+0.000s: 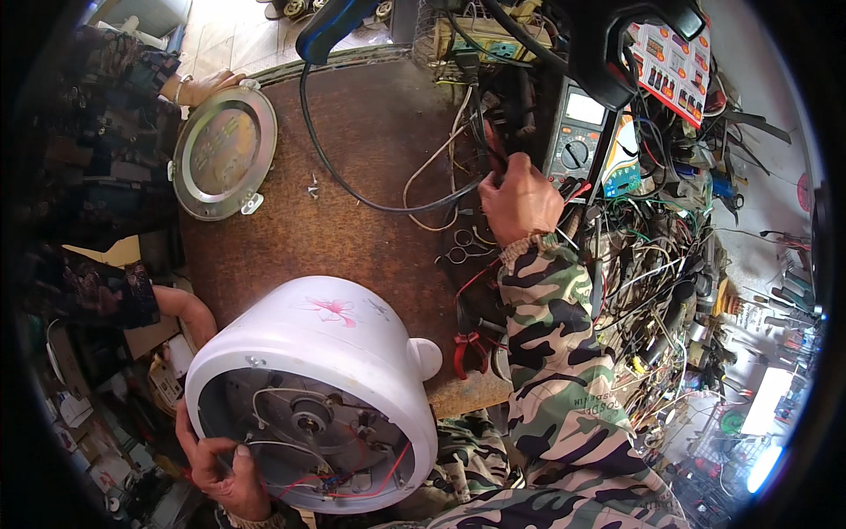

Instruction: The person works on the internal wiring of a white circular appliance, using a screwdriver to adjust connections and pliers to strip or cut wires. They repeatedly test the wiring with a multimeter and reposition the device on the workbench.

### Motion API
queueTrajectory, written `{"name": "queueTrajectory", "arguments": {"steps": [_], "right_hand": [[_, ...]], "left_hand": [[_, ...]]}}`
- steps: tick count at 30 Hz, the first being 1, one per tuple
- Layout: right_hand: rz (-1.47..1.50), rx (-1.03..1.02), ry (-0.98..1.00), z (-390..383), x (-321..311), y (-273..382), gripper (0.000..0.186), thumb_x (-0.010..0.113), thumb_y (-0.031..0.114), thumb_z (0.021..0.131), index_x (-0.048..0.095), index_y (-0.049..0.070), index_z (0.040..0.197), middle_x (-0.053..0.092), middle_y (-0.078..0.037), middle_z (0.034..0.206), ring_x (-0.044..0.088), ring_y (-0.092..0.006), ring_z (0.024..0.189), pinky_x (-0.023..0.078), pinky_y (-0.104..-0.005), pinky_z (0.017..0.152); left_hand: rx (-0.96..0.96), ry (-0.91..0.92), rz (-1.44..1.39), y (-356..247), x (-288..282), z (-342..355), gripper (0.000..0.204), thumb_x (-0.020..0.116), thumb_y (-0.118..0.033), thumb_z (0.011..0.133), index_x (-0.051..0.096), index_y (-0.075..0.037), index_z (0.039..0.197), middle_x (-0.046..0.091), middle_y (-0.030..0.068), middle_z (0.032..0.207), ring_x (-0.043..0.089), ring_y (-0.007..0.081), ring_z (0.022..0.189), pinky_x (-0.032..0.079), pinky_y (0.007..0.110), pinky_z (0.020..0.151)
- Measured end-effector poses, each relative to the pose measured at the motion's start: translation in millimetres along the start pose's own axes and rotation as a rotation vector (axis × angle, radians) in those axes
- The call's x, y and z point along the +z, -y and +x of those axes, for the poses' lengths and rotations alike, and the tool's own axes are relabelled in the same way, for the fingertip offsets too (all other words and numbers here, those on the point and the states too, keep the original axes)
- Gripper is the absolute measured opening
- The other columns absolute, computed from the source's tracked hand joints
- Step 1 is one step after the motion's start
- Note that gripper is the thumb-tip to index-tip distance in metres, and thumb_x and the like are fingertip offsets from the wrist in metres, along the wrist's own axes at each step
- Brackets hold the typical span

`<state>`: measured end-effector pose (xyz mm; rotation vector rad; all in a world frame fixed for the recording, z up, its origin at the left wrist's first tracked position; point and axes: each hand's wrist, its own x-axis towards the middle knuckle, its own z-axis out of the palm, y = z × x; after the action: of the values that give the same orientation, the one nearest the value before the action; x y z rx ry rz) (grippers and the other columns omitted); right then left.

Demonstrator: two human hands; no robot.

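A white rice cooker body [291,322] with a pink flower print lies tilted on its side near me, its open underside showing wires and a round central fitting. My left hand [231,480] is closed on the lower left rim of that opening, fingers curled at its edge. Farther off to the right, my right hand [522,201] is closed among tools and cables, beside the multimeter [577,145]. A dark reddish thing shows at its fingertips, too hidden to name. A round metal base plate [225,152] is held on edge at the far left by another person's hand [211,86].
Small screws [313,187] lie mid-table. Scissors [461,249] and red-handled pliers [470,354] lie near my right sleeve. A black cable [326,159] loops across the wooden table [370,238]. Tangled wires [652,273] crowd the right side. The other person's forearm [187,310] is beside the cooker.
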<state>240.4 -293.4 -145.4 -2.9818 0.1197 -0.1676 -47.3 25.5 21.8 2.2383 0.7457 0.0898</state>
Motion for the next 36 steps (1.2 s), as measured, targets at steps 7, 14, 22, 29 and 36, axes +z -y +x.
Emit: {"name": "queueTrajectory", "arguments": {"steps": [7, 14, 22, 29, 36], "right_hand": [[0.093, -0.017, -0.132, -5, 6, -10, 0.031, 0.076, 0.021, 0.078, 0.056, 0.011, 0.1, 0.068, -0.011, 0.087, 0.068, -0.0397, 0.074, 0.053, -0.051, 0.061], [0.011, -0.016, 0.001, -2, 1, -3, 0.02, 0.075, 0.014, 0.079, 0.063, 0.008, 0.094, 0.067, -0.014, 0.088, 0.068, -0.0393, 0.075, 0.055, -0.049, 0.062], [0.19, -0.214, 0.033, -36, -5, 10, 0.014, 0.07, 0.013, 0.084, 0.064, 0.004, 0.093, 0.063, -0.015, 0.088, 0.066, -0.038, 0.077, 0.055, -0.0457, 0.065], [0.297, -0.264, 0.171, -47, -25, 39, 0.021, 0.069, 0.011, 0.084, 0.068, 0.005, 0.103, 0.067, -0.015, 0.083, 0.067, -0.0357, 0.071, 0.054, -0.0445, 0.066], [0.351, -0.5, 0.336, -54, -12, 72, 0.054, 0.067, 0.01, 0.084, 0.057, 0.01, 0.137, 0.067, -0.013, 0.088, 0.067, -0.0347, 0.073, 0.054, -0.0456, 0.066]], "left_hand": [[0.012, -0.033, -0.014, 7, 1, 1, 0.025, 0.066, -0.027, 0.088, 0.059, -0.005, 0.08, 0.031, 0.0241, 0.158, 0.037, 0.0442, 0.142, 0.032, 0.058, 0.112], [0.004, -0.053, 0.04, 7, -1, -1, 0.025, 0.068, -0.027, 0.085, 0.058, -0.005, 0.078, 0.032, 0.0249, 0.158, 0.035, 0.0445, 0.143, 0.027, 0.06, 0.114], [0.007, -0.034, 0.025, 10, -2, 0, 0.023, 0.068, -0.026, 0.084, 0.058, -0.006, 0.079, 0.032, 0.0267, 0.157, 0.034, 0.0455, 0.143, 0.027, 0.06, 0.114], [-0.029, -0.042, 0.005, -3, 0, -4, 0.02, 0.068, -0.024, 0.082, 0.059, -0.006, 0.08, 0.035, 0.0279, 0.154, 0.038, 0.0457, 0.141, 0.032, 0.057, 0.112], [-0.008, -0.101, -0.066, -7, 7, 4, 0.011, 0.062, -0.009, 0.062, 0.059, -0.004, 0.072, 0.045, 0.0289, 0.145, 0.048, 0.0423, 0.132, 0.037, 0.049, 0.11]]}}
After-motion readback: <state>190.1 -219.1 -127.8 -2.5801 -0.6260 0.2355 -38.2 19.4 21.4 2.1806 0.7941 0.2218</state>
